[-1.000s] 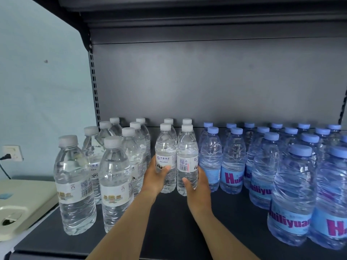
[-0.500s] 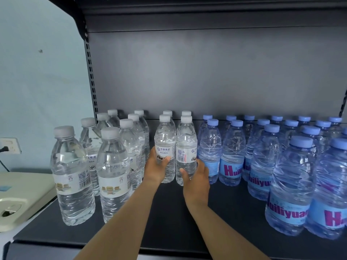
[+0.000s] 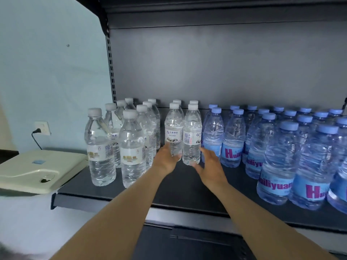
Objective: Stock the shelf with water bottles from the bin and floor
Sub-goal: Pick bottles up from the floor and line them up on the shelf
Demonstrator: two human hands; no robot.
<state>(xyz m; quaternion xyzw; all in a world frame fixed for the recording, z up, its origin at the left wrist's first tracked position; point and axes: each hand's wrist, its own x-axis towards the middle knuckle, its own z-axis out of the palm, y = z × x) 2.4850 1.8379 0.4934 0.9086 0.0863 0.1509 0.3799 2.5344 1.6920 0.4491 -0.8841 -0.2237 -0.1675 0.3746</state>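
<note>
Hands at dark metal shelf: left hand grips clear ridged white-capped plastic bottle; right hand, fingers spread, holds nothing.

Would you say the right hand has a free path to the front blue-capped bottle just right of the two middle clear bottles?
Probably yes. The right hand is open, holds nothing, and sits just in front of that blue-capped bottle. Nothing stands between them, and the shelf in front is bare.

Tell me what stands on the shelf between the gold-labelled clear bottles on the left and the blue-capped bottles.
Head view: two short rows of white-capped clear bottles with mountain labels, and the left hand holding the front-left one.
</note>
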